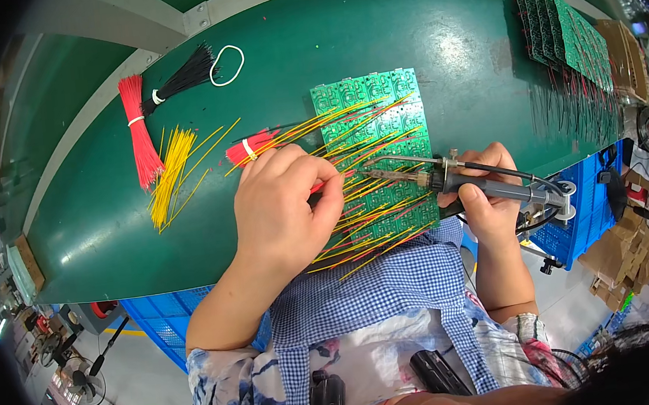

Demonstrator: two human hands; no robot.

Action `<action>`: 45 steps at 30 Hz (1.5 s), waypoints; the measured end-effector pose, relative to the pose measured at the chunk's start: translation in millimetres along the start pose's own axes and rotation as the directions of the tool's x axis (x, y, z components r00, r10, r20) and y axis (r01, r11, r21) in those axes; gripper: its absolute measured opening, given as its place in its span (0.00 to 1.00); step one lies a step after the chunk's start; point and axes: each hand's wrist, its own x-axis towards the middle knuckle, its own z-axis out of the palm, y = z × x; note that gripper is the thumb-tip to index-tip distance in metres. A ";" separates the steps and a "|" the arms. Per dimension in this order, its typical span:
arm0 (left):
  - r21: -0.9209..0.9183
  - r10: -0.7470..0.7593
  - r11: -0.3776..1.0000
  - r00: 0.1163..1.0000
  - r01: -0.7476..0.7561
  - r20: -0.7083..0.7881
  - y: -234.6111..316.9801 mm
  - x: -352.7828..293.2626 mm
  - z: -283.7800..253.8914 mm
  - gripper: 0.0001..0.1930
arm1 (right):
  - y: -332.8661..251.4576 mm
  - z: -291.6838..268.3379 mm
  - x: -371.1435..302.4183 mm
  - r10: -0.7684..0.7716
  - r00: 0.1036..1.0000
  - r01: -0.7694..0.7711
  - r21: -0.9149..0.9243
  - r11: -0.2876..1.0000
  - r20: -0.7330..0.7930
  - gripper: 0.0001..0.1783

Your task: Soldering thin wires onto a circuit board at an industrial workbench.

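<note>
A green circuit board panel (370,89) lies at the table's near edge, with several yellow and red wires trailing leftward from it. My right hand (494,198) grips a soldering iron (487,184) with a thin metal feed tube; its tip is over the middle of the panel. At the panel's left side, my left hand (287,202) is pinched around a short red wire (318,188), whose far end is near the iron's tip. Just beyond my left hand sits a banded bunch of red wires (250,146). Whether the wire's end touches the panel I cannot tell.
Loose yellow wires (173,174), a banded red wire bundle (135,131) and a black wire bundle (183,77) lie on the left of the green table (262,44), near a white loop (241,64). Wired circuit boards (571,42) stand stacked at far right. Blue crates (583,209) are below the edge.
</note>
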 end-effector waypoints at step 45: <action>0.113 0.067 0.992 0.987 -0.051 -0.144 -7.1 26.7 2.6 0.06 | -0.8 6.1 23.5 -0.022 0.999 0.025 0.077 0.997 -0.037 0.14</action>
